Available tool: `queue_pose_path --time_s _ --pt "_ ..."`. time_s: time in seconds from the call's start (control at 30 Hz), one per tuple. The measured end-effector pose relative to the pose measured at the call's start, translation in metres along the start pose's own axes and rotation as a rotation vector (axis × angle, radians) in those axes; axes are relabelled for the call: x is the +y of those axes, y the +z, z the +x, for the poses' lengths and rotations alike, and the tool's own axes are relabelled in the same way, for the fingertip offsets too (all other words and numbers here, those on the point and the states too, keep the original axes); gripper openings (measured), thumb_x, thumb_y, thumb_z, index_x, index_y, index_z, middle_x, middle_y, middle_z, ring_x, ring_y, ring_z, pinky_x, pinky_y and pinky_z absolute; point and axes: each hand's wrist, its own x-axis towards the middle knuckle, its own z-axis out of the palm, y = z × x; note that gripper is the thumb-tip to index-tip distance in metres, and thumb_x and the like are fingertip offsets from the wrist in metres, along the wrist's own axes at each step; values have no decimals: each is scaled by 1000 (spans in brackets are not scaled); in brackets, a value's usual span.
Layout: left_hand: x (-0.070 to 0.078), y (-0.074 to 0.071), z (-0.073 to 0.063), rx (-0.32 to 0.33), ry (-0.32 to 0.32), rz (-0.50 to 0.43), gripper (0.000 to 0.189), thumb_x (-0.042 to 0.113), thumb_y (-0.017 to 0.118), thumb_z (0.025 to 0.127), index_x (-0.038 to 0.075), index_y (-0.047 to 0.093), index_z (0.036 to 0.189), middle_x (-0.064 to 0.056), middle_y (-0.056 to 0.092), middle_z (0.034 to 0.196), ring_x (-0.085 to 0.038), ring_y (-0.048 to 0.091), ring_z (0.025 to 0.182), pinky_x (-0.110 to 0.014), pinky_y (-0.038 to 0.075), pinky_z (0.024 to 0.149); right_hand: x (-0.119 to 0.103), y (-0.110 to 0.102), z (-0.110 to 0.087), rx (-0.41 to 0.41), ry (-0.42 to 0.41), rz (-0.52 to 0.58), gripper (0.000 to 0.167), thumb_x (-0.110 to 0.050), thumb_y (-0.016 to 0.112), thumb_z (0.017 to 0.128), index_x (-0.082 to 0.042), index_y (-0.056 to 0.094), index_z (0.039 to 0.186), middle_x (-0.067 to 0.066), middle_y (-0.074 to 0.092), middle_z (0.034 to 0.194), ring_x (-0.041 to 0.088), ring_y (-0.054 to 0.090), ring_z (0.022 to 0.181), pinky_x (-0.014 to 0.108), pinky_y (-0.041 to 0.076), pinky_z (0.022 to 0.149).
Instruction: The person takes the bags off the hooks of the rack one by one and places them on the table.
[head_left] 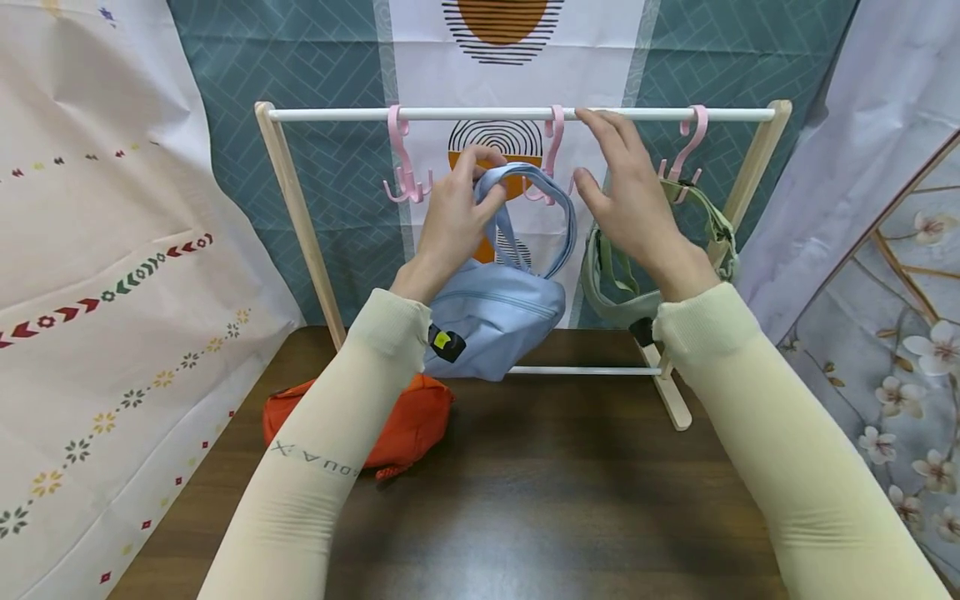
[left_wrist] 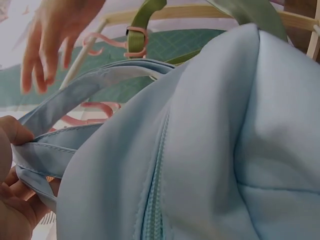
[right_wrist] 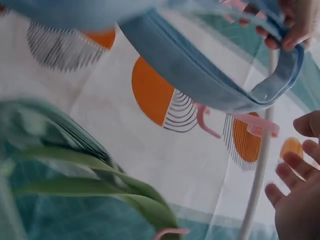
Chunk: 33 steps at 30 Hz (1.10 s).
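Observation:
My left hand [head_left: 457,212] pinches the looped strap [head_left: 566,237] of a light blue bag [head_left: 495,312], which hangs tilted below it in front of the rack. In the left wrist view the bag's zipper [left_wrist: 157,185] faces the camera, and the fingers [left_wrist: 15,132] grip the strap folds. My right hand [head_left: 626,187] is raised near the white rail [head_left: 480,113], fingers spread and holding nothing. Between the hands, the middle pink hook [head_left: 556,137] hangs on the rail, partly behind the blue strap. In the right wrist view the blue strap loops past this hook.
At the right, a green bag [head_left: 622,308] hangs by its strap from another pink hook [head_left: 693,137]. A third pink hook [head_left: 401,158] hangs at the left. An orange-red bag [head_left: 412,425] lies on the brown table [head_left: 555,500], partly behind my left sleeve. Wooden posts [head_left: 300,221] hold the rail.

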Motion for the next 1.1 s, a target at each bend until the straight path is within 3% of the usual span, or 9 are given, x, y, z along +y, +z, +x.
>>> queue_pose_path --time_s 0.17,0.33,0.43,0.6,0.73,0.8,0.93,1.1 --pt "3 -4 -2 -1 6 -17 26 9 55 104 8 55 130 -10 61 94 -20 37 54 -28 38 57 13 3 -35 64 58 223 53 -5 57 105 -9 46 156 12 49 152 21 45 143 30 32 120" --pt "5 -7 -4 0 7 -16 25 10 55 104 8 56 129 -10 64 96 -21 38 56 -28 38 58 24 7 -59 -1 141 409 52 -6 54 107 -9 43 158 13 50 149 28 49 142 37 39 117" --pt "5 -10 -6 3 20 -16 26 10 56 104 7 56 130 -9 65 94 -22 41 58 -27 37 57 26 12 -72 -99 182 495 56 -8 54 108 -10 36 161 15 48 151 31 48 143 45 41 116" --pt "5 -17 -7 22 40 -43 26 9 57 104 6 56 130 -9 66 92 -21 48 64 -27 39 58 31 29 -87 -352 296 638 75 -20 62 106 -15 19 167 15 34 162 35 37 150 57 33 118" --pt "5 -19 -6 22 43 -60 26 9 58 104 7 57 130 -9 67 93 -21 50 66 -27 40 58 43 53 -99 -514 373 788 90 -22 71 100 -17 11 168 12 24 169 33 25 156 59 27 121" --pt "5 -19 -6 20 49 -65 25 9 58 104 6 57 129 -10 68 93 -21 52 67 -27 40 59 48 67 -104 -555 376 872 90 -14 73 98 -14 14 166 12 26 168 32 26 155 56 29 121" --pt "4 -16 -6 13 49 -80 25 8 57 104 5 57 128 -10 69 94 -19 57 71 -26 45 63 50 88 -112 -549 358 989 79 1 71 95 -9 28 160 13 39 155 27 42 140 40 41 112" --pt "-1 -15 -10 12 13 -86 24 9 58 103 6 58 127 -10 70 94 -21 51 71 -27 42 64 47 95 -118 -418 336 999 64 7 69 94 0 42 152 13 50 144 21 53 123 27 47 101"
